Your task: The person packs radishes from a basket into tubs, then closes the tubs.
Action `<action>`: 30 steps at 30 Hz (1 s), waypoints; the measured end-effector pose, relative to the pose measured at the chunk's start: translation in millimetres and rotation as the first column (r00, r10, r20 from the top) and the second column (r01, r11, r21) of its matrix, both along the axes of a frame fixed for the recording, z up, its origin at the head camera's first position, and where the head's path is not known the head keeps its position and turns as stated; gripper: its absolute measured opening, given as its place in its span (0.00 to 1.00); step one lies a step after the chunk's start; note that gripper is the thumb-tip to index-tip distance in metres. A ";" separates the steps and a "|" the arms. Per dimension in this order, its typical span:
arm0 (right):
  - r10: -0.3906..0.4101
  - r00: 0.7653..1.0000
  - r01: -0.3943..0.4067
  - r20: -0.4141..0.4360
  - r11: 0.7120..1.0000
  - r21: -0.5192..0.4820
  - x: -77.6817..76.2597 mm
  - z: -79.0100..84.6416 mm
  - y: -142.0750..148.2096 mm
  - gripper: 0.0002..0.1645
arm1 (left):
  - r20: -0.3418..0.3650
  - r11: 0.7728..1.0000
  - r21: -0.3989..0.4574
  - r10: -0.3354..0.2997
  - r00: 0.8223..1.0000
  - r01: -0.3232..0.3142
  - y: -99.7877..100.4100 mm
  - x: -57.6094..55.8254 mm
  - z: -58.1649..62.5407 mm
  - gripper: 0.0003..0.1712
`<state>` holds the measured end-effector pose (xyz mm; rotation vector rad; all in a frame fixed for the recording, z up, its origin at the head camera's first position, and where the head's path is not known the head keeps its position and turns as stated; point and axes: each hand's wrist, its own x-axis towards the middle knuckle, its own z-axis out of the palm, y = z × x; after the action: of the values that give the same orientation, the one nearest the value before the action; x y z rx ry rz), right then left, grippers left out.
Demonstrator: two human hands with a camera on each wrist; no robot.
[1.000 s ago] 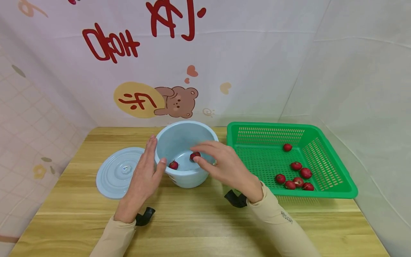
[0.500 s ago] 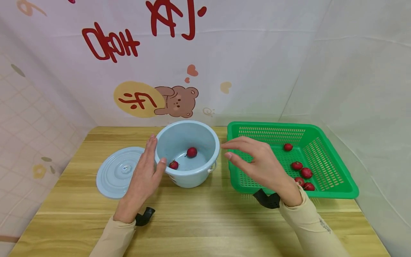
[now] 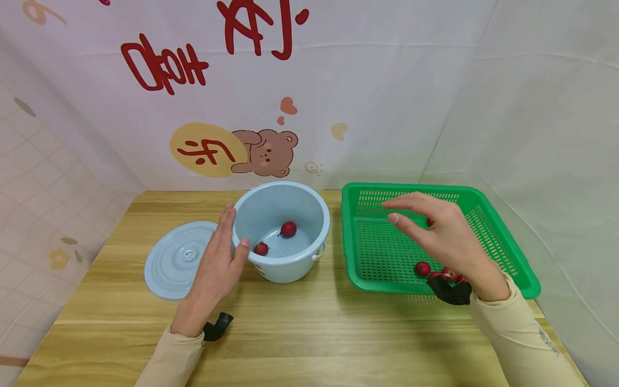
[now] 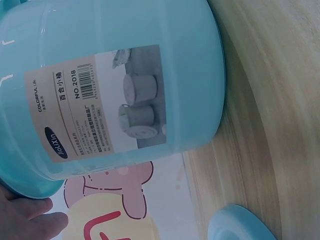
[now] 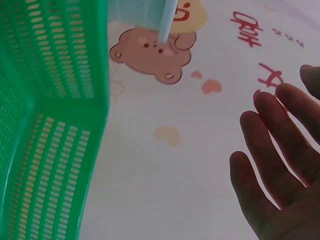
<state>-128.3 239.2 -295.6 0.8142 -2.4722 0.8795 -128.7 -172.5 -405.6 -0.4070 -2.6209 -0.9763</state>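
A light blue plastic bucket [image 3: 285, 270] stands upright on the table, with two red radishes, one round radish [image 3: 288, 229] and one stemmed radish [image 3: 261, 248], on its floor. My left hand [image 3: 215, 269] rests at the bucket's left rim, fingers straight. In the left wrist view its fingertips [image 4: 47, 225] lie right by the rim. Over the green basket [image 3: 355, 269] hangs my right hand [image 3: 445, 231], fingers spread from the thumb with nothing between them. Several radishes [image 3: 423, 269] lie in the basket, some of them hidden behind that hand and wrist.
The bucket's round blue lid [image 3: 169, 263] lies flat on the wooden table [image 3: 309, 333], left of the bucket. A white handle [image 3: 319, 251] hangs at the bucket's right side. Behind the table hangs a printed white cloth [image 3: 387, 97].
My right hand has come out of the bucket and moved right to above the basket, leaving a radish on the bucket's floor. The left hand has stayed at the rim.
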 end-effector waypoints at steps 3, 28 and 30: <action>-0.025 0.999 0.025 0.022 1.000 0.016 -4.0 -0.3 11.6 0.19 | -0.002 1.000 0.000 0.000 1.000 0.000 -0.3 0.0 -0.2 0.41; -0.178 0.921 0.142 0.347 0.982 0.124 -56.3 -29.6 95.7 0.18 | 0.001 1.000 0.003 -0.002 1.000 0.002 -0.3 -0.5 -0.9 0.41; -0.182 0.906 0.135 0.382 0.980 0.147 -59.5 -30.7 101.6 0.19 | 0.005 1.000 0.002 -0.001 1.000 0.001 -0.1 -0.4 -0.2 0.41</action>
<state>-187.8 340.8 -326.4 0.4960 -2.9158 0.9195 -129.0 -172.6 -405.8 -0.4068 -2.6239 -0.9813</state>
